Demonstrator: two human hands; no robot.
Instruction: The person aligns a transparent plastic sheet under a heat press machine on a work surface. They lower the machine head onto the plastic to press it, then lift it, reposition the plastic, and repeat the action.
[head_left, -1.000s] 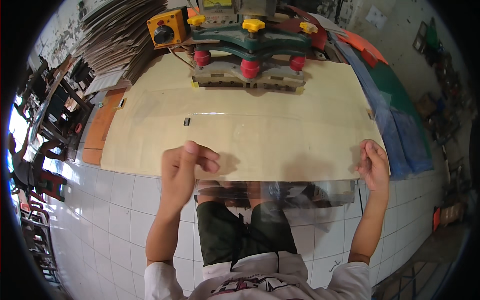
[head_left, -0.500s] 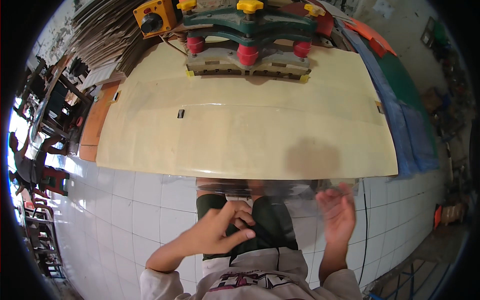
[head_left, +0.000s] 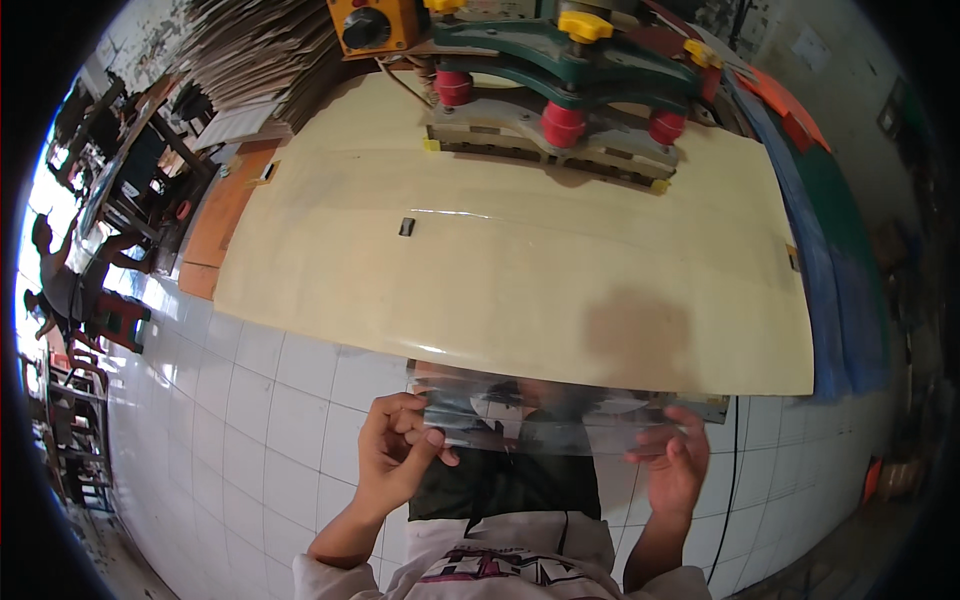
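A clear, glossy plastic sheet [head_left: 560, 430] stretches across my lap just in front of the table's near edge. My left hand [head_left: 400, 450] pinches its left end between thumb and curled fingers. At the other end, my right hand [head_left: 677, 462] has its fingers partly behind the film and its thumb in front, closed on it. Through the sheet my dark shorts show. Beyond it lies the table [head_left: 480, 290], covered in cream-coloured sheeting. A small dark block [head_left: 407, 227] sits on that cover, left of the middle.
Over the table's far side stands a press head [head_left: 565, 75] with green arms, red cylinders and yellow knobs. An orange control box [head_left: 373, 25] and stacked cardboard [head_left: 260, 60] are at the back left. Blue sheeting [head_left: 835, 290] hangs on the right; a seated person [head_left: 65, 270] is far left.
My left hand has moved forward and taken hold of the sheet's left end. The sheet has come nearer over my lap, with my right hand at its other end. The view has shifted.
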